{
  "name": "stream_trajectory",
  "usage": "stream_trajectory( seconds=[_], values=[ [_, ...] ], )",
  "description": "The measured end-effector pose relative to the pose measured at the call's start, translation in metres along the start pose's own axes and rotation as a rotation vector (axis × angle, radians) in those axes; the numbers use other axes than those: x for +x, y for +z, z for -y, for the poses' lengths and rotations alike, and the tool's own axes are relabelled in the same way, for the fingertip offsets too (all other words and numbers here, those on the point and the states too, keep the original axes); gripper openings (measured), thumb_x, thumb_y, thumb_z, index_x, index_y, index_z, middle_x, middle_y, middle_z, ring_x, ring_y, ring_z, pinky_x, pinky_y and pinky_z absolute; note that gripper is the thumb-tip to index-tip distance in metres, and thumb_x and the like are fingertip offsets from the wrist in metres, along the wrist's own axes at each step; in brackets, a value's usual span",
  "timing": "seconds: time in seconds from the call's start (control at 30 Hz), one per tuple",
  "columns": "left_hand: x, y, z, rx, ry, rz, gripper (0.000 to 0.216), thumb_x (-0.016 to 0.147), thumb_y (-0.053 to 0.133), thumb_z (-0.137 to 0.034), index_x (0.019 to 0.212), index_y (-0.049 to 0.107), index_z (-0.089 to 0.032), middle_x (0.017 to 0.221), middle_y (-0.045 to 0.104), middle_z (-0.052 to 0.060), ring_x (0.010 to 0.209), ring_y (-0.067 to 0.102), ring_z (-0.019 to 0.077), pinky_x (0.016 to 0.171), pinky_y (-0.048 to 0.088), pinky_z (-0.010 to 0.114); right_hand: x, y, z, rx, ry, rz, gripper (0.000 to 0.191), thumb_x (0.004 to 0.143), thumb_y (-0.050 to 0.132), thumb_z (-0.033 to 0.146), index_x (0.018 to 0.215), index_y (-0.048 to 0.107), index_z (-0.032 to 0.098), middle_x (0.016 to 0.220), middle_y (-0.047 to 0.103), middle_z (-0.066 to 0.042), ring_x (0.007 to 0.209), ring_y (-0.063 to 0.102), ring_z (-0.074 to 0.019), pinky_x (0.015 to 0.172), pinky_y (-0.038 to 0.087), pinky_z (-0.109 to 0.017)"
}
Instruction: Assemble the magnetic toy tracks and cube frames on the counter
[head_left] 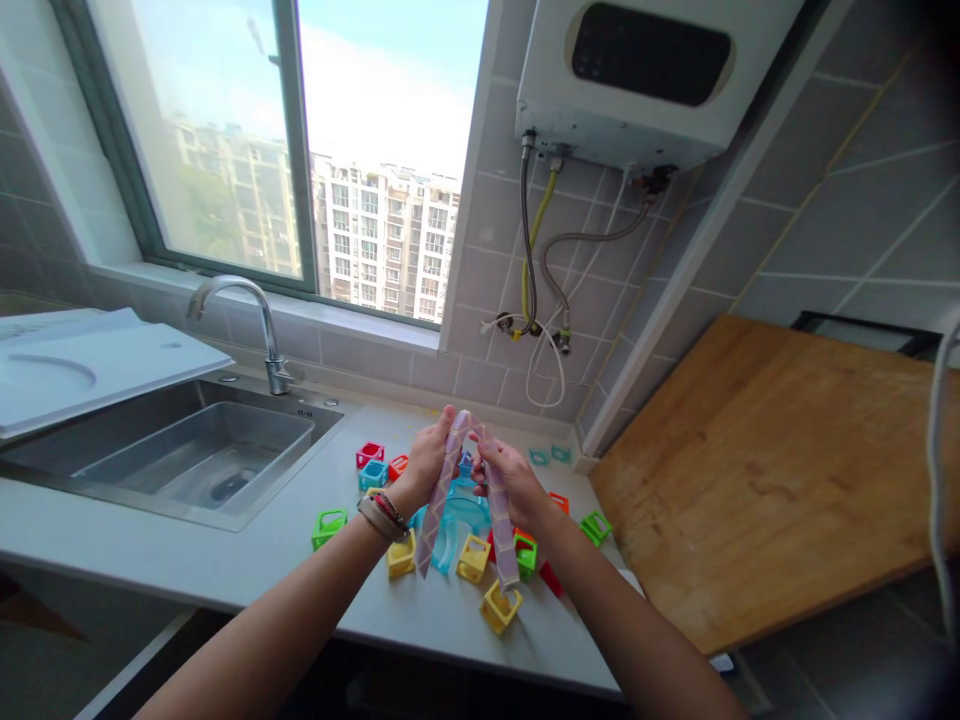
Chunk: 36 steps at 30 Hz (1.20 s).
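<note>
A pale purple ribbon-like strip (501, 525) with light criss-cross lines hangs in an upside-down V above the counter. My left hand (430, 455) is closed on its left side near the fold. My right hand (512, 474) pinches the right side just below the fold. Both loose ends dangle toward me; the right one hangs close to a yellow open-sided cube (501, 606). Under the strip lie clear blue plastic pieces (463, 515), partly hidden by it. Around them sit more hollow cubes, among them a green cube (330, 527), a light blue cube (373, 474) and a red cube (369, 455).
At left, a steel sink (251, 490) holds a clear bin (202, 455), with a faucet (274, 350) behind. A white panel (112, 360) lies across part of the sink. A large wooden board (750, 470) leans at right. Hoses (529, 240) hang below a water heater (622, 80).
</note>
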<state>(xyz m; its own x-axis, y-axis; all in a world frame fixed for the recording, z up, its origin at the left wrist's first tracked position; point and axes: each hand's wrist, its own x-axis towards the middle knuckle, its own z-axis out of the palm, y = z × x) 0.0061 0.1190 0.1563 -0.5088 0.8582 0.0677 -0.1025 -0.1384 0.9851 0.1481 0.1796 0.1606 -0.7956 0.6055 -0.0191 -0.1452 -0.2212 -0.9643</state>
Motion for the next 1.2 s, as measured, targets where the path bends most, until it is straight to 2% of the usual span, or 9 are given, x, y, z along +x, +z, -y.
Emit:
stream_trajectory(
  seconds=[0.13,0.27,0.43,0.53,0.7,0.8,0.97,1.13,1.2],
  values=[
    [0.005,-0.006,0.001,0.204,0.134,-0.043,0.062,0.091,0.029,-0.074,0.064,0.045,-0.021,0.052,0.044,-0.004,0.046,0.042,0.0115,0.048,0.035,0.026,-0.006,-0.010,0.012,0.011,0.177,0.166,0.052,0.077,0.076,0.044,0.121,0.056,0.024,0.099,0.066,-0.005,0.078,0.065,-0.0165,0.067,0.058,-0.030],
    [0.002,-0.008,0.000,0.529,0.352,-0.006,0.052,0.096,0.034,-0.062,0.070,0.050,-0.020,0.062,0.049,-0.002,0.059,0.043,0.0138,0.057,0.035,0.027,-0.001,-0.026,0.017,-0.324,-0.032,0.103,0.067,0.068,0.086,0.043,0.124,0.053,0.028,0.111,0.065,-0.004,0.086,0.067,-0.0164,0.073,0.057,-0.031],
    [-0.009,-0.003,-0.003,0.576,0.315,0.170,0.046,0.098,0.032,-0.056,0.078,0.052,-0.021,0.065,0.052,-0.001,0.057,0.047,0.0142,0.057,0.037,0.026,0.003,-0.032,0.027,-0.696,-0.106,0.327,0.048,0.071,0.083,0.049,0.103,0.060,0.020,0.067,0.061,0.005,0.055,0.058,-0.0115,0.052,0.047,-0.022],
    [-0.015,-0.009,-0.009,0.553,0.215,0.238,0.048,0.098,0.027,-0.060,0.087,0.053,-0.021,0.064,0.056,-0.001,0.049,0.051,0.0145,0.051,0.036,0.026,0.004,-0.034,0.041,-0.765,-0.203,0.184,0.041,0.077,0.075,0.055,0.091,0.061,0.019,0.057,0.054,0.007,0.046,0.051,-0.0101,0.044,0.039,-0.021],
    [-0.021,-0.019,-0.020,0.736,0.354,0.249,0.044,0.093,0.045,-0.062,0.079,0.055,-0.021,0.060,0.050,-0.002,0.053,0.047,0.0139,0.050,0.029,0.024,0.010,-0.045,0.063,-0.762,-0.329,-0.131,0.040,0.077,0.072,0.058,0.088,0.060,0.021,0.058,0.050,0.007,0.042,0.047,-0.0102,0.040,0.037,-0.022],
    [-0.024,-0.015,-0.016,0.480,0.111,0.414,0.050,0.091,0.043,-0.068,0.079,0.052,-0.020,0.057,0.040,-0.006,0.045,0.035,0.0096,0.042,0.025,0.021,0.008,-0.048,0.067,-0.781,-0.298,-0.089,0.041,0.076,0.073,0.058,0.086,0.060,0.020,0.056,0.048,0.008,0.043,0.046,-0.0101,0.041,0.035,-0.022],
    [-0.037,-0.023,0.000,0.020,-0.423,0.733,0.056,0.088,0.042,-0.076,0.085,0.050,-0.021,0.052,0.030,-0.010,0.035,0.018,0.0051,0.033,0.015,0.017,-0.006,-0.050,0.070,-0.817,-0.250,0.169,0.044,0.077,0.073,0.058,0.091,0.060,0.019,0.062,0.051,0.006,0.051,0.045,-0.0091,0.047,0.034,-0.020],
    [-0.050,-0.044,0.001,0.020,-0.731,0.884,0.054,0.086,0.048,-0.074,0.089,0.055,-0.021,0.047,0.036,-0.008,0.032,0.015,0.0045,0.031,0.013,0.016,-0.016,-0.042,0.073,-1.111,-0.245,0.456,0.039,0.079,0.074,0.053,0.094,0.065,0.018,0.068,0.058,0.004,0.060,0.049,-0.0109,0.055,0.035,-0.021],
    [-0.055,-0.047,-0.001,0.108,-0.719,0.853,0.054,0.084,0.052,-0.074,0.086,0.056,-0.020,0.047,0.038,-0.008,0.032,0.019,0.0046,0.031,0.016,0.016,-0.019,-0.034,0.068,-1.281,-0.241,0.473,0.034,0.082,0.072,0.051,0.095,0.067,0.020,0.071,0.063,0.001,0.062,0.054,-0.0127,0.057,0.035,-0.022]
  ],
)
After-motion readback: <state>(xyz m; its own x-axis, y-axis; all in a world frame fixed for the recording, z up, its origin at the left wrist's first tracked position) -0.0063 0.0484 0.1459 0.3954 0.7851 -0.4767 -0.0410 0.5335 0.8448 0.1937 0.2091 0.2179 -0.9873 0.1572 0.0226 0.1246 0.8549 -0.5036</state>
